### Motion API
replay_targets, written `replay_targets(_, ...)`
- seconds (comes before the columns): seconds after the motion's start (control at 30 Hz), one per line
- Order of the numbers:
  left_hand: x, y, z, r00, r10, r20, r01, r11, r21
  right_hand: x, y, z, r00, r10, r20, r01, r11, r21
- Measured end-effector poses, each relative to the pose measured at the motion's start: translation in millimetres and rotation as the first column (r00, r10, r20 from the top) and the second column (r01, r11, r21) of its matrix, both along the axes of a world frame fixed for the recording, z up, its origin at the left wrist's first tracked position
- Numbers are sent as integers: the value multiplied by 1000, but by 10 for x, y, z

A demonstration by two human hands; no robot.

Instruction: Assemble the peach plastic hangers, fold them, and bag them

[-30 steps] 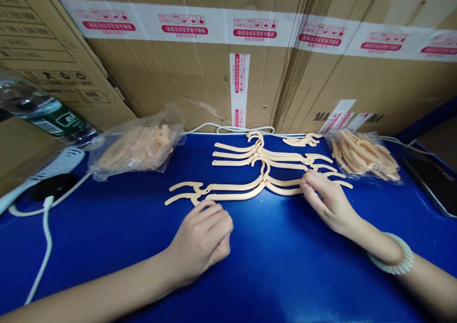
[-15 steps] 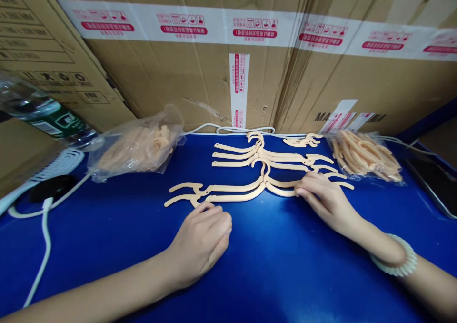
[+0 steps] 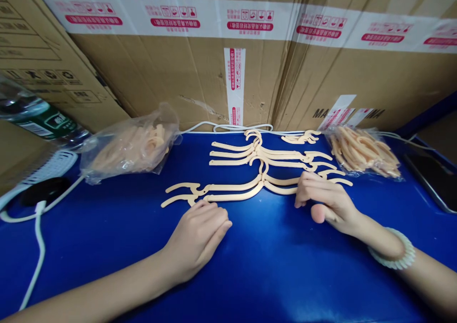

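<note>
Thumb now spread wide, the right hand (image 3: 329, 200) covers the right of the front hanger (image 3: 233, 198); the curled left hand (image 3: 197, 233), grip hidden, is at its left. Light nudges should keep it parallel to the hangers behind (image 3: 232, 163).

On the table (image 3: 271, 261) the hangers (image 3: 228, 198) lie in the middle — one bag (image 3: 124, 149) is to their left, a second bag (image 3: 364, 151) to their right; behind stand the cartons (image 3: 171, 80); the bottle (image 3: 50, 120) is at far left; the phone (image 3: 433, 180) lies at far right
</note>
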State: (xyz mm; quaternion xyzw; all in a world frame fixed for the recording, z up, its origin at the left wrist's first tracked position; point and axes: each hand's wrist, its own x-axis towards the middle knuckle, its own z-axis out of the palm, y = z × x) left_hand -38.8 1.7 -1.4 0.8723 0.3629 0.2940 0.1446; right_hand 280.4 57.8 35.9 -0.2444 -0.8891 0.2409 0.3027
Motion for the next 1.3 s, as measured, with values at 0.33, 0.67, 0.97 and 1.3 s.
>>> replay_targets(0.33,-19,-17,-15,998,4,59,4,991,-137,19,4,33,998,8,65,-8,1000,9)
replay_targets(0.67,-16,-7,-11,997,0,81,11,991,-131,85,58,63,906,-136,400,66,981,185)
replay_targets(0.97,-23,8,-37,995,-10,97,23,990,-136,137,92,66,898,-222,381,73,927,369)
replay_targets(1.3,-23,0,-30,994,-10,104,27,986,-164,137,46,125,960,-215,180,166,953,253)
